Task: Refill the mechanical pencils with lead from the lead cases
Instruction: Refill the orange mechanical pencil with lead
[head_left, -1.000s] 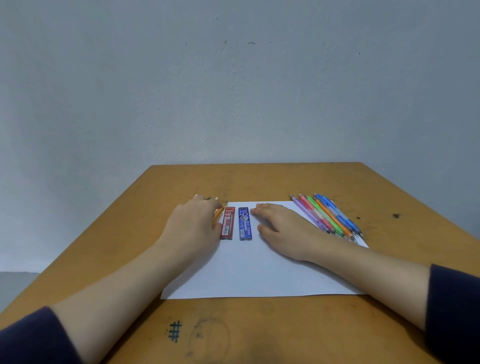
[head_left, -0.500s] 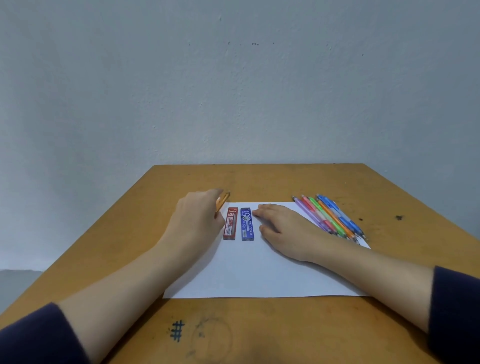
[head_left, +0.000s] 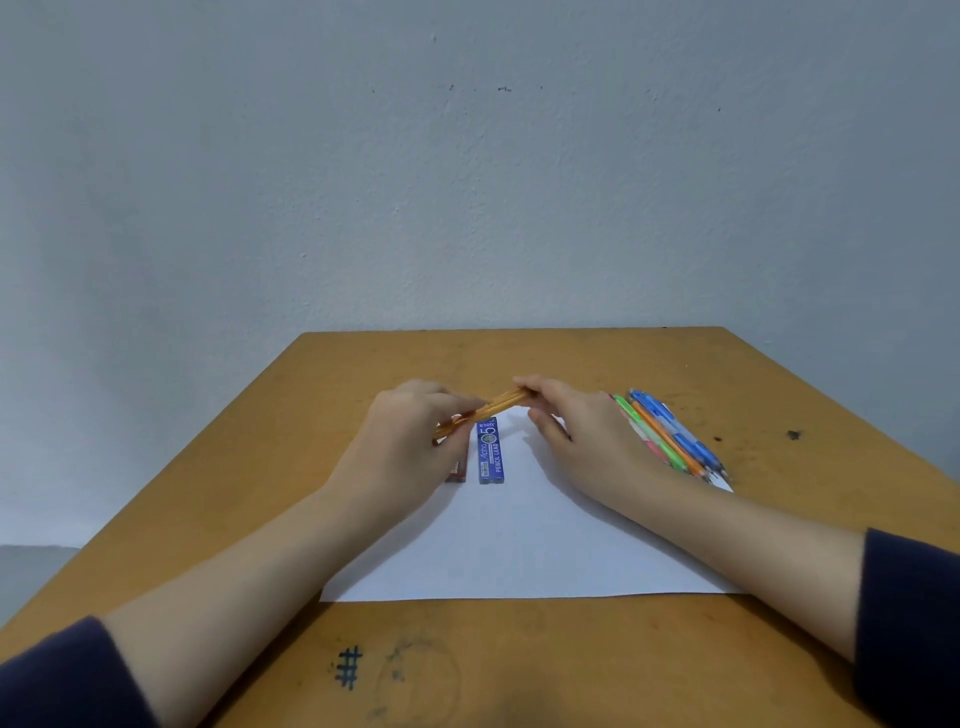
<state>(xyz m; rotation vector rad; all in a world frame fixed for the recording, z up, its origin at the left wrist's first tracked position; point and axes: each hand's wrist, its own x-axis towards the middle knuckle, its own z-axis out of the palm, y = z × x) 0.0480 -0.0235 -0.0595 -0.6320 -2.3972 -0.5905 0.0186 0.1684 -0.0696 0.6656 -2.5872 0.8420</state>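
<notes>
Both hands are busy: my left hand (head_left: 410, 447) and right hand (head_left: 576, 431) share the orange pencil (head_left: 500, 406), held in the air above the far edge of the white paper (head_left: 519, 540). Risk now: if I tug the raised end too hard, a small cap could fly off past the paper's far edge. The pencil could also twist out of my grip and drop onto the 2 lead cases. On the paper, the blue case (head_left: 490, 451) lies flat under the pencil, and the red case (head_left: 458, 472) sits just beside it, mostly hidden by my left hand. Pose: left fingers curled round the lower end, right fingertips pinching the raised end, right wrist low over the paper. Along the paper's right edge lie the spare pencils (head_left: 670, 441).
</notes>
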